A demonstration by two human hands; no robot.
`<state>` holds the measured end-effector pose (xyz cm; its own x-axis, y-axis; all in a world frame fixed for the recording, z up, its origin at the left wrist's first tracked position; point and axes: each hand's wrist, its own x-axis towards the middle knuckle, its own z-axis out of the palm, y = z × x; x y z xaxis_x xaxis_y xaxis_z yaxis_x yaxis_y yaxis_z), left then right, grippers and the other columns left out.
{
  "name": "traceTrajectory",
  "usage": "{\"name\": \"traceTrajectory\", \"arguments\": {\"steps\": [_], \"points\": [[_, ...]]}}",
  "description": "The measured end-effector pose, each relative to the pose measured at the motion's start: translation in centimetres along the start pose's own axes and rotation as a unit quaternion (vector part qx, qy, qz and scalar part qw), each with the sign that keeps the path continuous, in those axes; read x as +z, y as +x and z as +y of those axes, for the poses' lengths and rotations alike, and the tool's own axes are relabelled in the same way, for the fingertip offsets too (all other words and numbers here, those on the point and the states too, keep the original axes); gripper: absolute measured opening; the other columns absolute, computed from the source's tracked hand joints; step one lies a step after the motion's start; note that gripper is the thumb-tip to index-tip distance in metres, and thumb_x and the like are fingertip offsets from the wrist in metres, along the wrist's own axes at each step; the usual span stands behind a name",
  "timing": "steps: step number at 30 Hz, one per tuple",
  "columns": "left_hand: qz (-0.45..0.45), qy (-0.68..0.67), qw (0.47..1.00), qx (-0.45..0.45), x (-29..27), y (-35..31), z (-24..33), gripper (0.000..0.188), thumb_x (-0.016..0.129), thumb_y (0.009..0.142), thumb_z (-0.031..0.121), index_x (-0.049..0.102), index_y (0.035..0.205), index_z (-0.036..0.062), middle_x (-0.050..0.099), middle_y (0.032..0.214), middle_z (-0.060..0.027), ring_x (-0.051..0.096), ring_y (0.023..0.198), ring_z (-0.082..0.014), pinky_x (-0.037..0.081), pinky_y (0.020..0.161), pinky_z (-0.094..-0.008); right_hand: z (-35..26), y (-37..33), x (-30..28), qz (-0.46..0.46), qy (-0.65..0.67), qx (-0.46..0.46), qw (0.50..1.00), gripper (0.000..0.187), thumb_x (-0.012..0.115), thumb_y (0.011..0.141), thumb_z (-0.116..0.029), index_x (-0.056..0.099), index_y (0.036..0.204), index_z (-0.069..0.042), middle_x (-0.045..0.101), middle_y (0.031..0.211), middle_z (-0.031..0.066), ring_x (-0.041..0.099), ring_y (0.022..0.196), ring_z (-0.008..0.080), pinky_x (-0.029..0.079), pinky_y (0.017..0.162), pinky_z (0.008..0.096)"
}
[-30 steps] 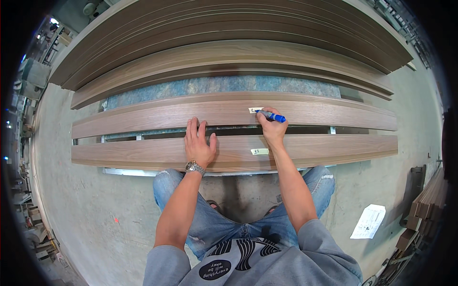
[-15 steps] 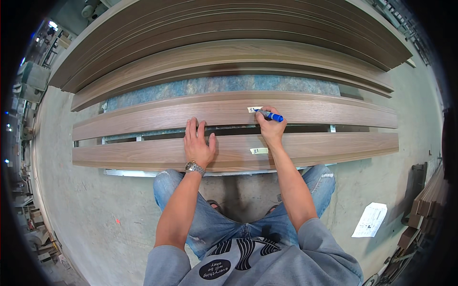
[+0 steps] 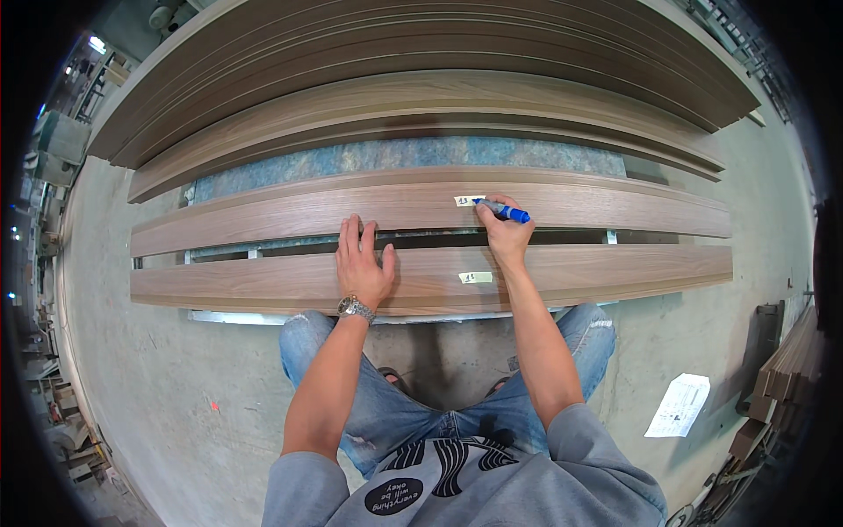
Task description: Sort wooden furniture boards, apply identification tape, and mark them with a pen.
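Observation:
My right hand (image 3: 507,230) grips a blue marker (image 3: 506,211), its tip at the right part of a pale tape label (image 3: 465,201) with handwriting on it. That label is stuck to the farther of two long wood-grain boards (image 3: 606,206) lying in front of me. On the nearer board (image 3: 606,269) is a second written tape label (image 3: 476,277), just below my right wrist. My left hand (image 3: 362,266) lies flat with fingers spread, over the nearer board and reaching across the gap onto the farther one. A metal-band watch (image 3: 354,307) circles my left wrist.
Behind the two boards, a blue mottled surface (image 3: 404,153) shows, with a large stack of brown boards (image 3: 421,39) beyond it. A white paper sheet (image 3: 679,406) lies on the floor at the right, near more stacked boards (image 3: 781,386). My knees are close to the front edge.
My right hand and the marker have shifted slightly right along the far label, where more writing now shows. My left hand has stayed in place on the boards.

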<state>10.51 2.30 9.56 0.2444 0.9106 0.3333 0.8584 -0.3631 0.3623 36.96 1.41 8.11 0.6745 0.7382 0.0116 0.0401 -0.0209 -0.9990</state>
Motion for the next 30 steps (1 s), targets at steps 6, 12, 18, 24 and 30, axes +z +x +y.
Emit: {"name": "traceTrajectory", "arguments": {"steps": [6,12,18,24,30], "points": [[0.004,0.003,1.0,0.003,-0.1,0.0,-0.1,0.053,0.066,0.088,0.027,0.055,0.135,0.0072,0.042,0.153,-0.021,0.037,0.143,-0.0408,0.038,0.109,-0.0524,-0.3,-0.1,0.1,-0.013,-0.035,0.028,0.999,0.018,0.081,0.081,-0.007,0.073,0.095,0.002,0.07,0.079,0.0005,0.061,0.071,0.0062,0.049,0.065,0.0218],[0.002,0.0,1.0,0.001,-0.1,0.0,0.1,0.052,0.066,0.088,0.026,0.055,0.135,0.007,0.042,0.153,-0.0212,0.037,0.143,-0.0417,0.037,0.11,-0.0528,-0.3,-0.2,0.1,-0.003,-0.026,-0.015,1.0,0.022,0.081,0.078,-0.018,0.075,0.092,-0.003,0.065,0.067,-0.0002,0.056,0.062,0.0068,0.047,0.059,0.026],[-0.001,0.0,1.0,0.002,-0.1,0.0,0.0,0.053,0.066,0.088,0.027,0.055,0.136,0.0071,0.042,0.153,-0.0214,0.037,0.143,-0.0417,0.037,0.111,-0.0529,-0.5,-0.1,0.0,-0.02,-0.059,-0.002,0.998,0.021,0.081,0.078,-0.017,0.074,0.091,-0.002,0.065,0.068,0.0004,0.056,0.063,0.0067,0.047,0.059,0.0256],[-0.002,0.006,1.0,0.002,0.0,0.0,0.0,0.053,0.065,0.089,0.028,0.054,0.136,0.0071,0.041,0.153,-0.0211,0.036,0.144,-0.0405,0.037,0.11,-0.0527,-0.3,-0.4,-0.1,-0.011,-0.031,-0.015,0.999,0.019,0.08,0.078,-0.015,0.074,0.091,-0.002,0.066,0.068,0.0002,0.056,0.062,0.0066,0.047,0.058,0.0254],[-0.004,-0.005,1.0,-0.001,-0.1,0.1,0.3,0.052,0.066,0.088,0.025,0.055,0.135,0.007,0.042,0.152,-0.0219,0.037,0.142,-0.0429,0.036,0.113,-0.0527,-0.2,-0.4,-0.1,0.016,-0.059,-0.028,0.998,0.018,0.08,0.079,-0.013,0.074,0.092,-0.002,0.065,0.068,-0.001,0.056,0.063,0.0058,0.047,0.059,0.0243]]}}
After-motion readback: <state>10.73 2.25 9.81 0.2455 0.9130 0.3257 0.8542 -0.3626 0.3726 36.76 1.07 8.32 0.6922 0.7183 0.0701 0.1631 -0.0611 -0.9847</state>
